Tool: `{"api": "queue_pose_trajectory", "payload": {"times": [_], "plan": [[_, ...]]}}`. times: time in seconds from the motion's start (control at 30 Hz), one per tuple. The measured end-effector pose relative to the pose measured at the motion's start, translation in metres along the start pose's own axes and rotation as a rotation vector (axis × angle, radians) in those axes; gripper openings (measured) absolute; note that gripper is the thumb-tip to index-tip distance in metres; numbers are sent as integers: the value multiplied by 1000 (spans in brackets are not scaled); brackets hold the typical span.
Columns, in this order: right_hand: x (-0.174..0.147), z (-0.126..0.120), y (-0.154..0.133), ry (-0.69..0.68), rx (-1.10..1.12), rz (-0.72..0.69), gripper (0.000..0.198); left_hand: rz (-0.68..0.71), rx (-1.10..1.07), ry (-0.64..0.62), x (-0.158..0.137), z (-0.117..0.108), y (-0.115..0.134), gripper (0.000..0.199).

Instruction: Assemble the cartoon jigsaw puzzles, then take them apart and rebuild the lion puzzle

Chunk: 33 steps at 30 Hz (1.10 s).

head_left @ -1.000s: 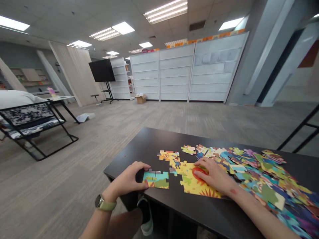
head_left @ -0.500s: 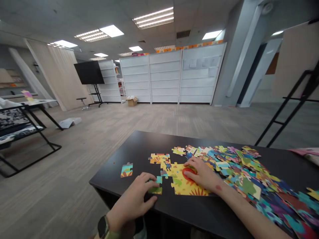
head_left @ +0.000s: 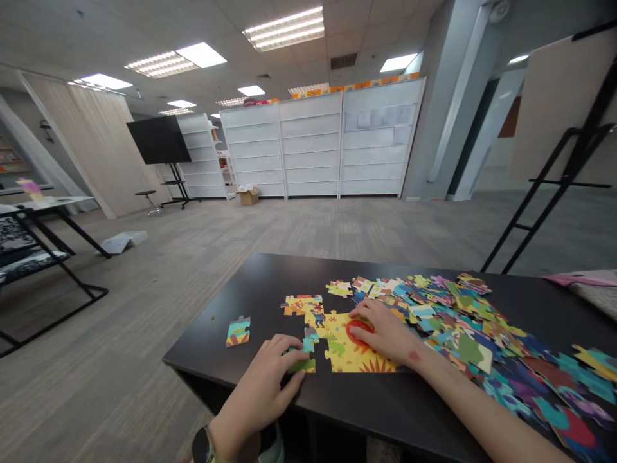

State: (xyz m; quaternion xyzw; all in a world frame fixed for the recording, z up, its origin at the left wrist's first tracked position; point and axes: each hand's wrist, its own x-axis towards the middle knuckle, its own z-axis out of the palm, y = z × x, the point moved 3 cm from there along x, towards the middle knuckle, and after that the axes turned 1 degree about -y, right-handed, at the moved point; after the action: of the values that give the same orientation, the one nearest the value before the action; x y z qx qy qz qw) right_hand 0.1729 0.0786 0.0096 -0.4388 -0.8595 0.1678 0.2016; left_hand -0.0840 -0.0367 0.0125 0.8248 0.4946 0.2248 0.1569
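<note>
My left hand (head_left: 267, 373) rests at the near table edge, its fingertips on a teal-and-green puzzle piece (head_left: 304, 363) and its thumb by the near side. The fingers partly cover that piece. A narrow dark gap separates it from a joined yellow puzzle section (head_left: 340, 321). My right hand (head_left: 383, 331) lies on that section, fingers and thumb apart, over a red round shape printed there. Joined to the section's upper left are orange-and-yellow pieces (head_left: 302, 305), with a small teal-and-grey part (head_left: 310, 334) below. A loose teal puzzle piece (head_left: 238, 331) lies farther left.
A heap of loose puzzle pieces (head_left: 467, 328) spreads over the right of the black table (head_left: 270, 273). Something pink and white (head_left: 585, 280) sits at the far right. Beyond are an easel-like stand (head_left: 544, 186), white shelving (head_left: 308, 148) and a screen on a stand (head_left: 159, 139).
My left hand has slid the teal-and-green piece slightly right, narrowing the gap to the yellow section. My right hand stays on the section. The whole view has shifted a little.
</note>
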Motion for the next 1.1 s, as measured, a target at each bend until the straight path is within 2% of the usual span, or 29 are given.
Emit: {"api": "queue_pose_trajectory", "payload": {"times": [0.2, 0.3, 0.4, 0.7, 0.9, 1.1], "plan": [[0, -1, -2, -11, 5, 7, 30, 5, 5, 44, -1, 1, -3, 31], [0, 0, -1, -8, -1, 3, 29, -52, -17, 106, 0, -1, -9, 43], [0, 0, -1, -7, -4, -2, 29, -114, -44, 99, 0, -3, -15, 51], [1, 1, 2, -1, -1, -5, 29, -135, -71, 109, -7, -19, -36, 46], [0, 2, 3, 0, -5, -2, 28, -59, -73, 24, -4, -16, -17, 33], [0, 1, 0, -5, -9, -4, 28, -31, -66, -12, 0, -7, -2, 31]]}}
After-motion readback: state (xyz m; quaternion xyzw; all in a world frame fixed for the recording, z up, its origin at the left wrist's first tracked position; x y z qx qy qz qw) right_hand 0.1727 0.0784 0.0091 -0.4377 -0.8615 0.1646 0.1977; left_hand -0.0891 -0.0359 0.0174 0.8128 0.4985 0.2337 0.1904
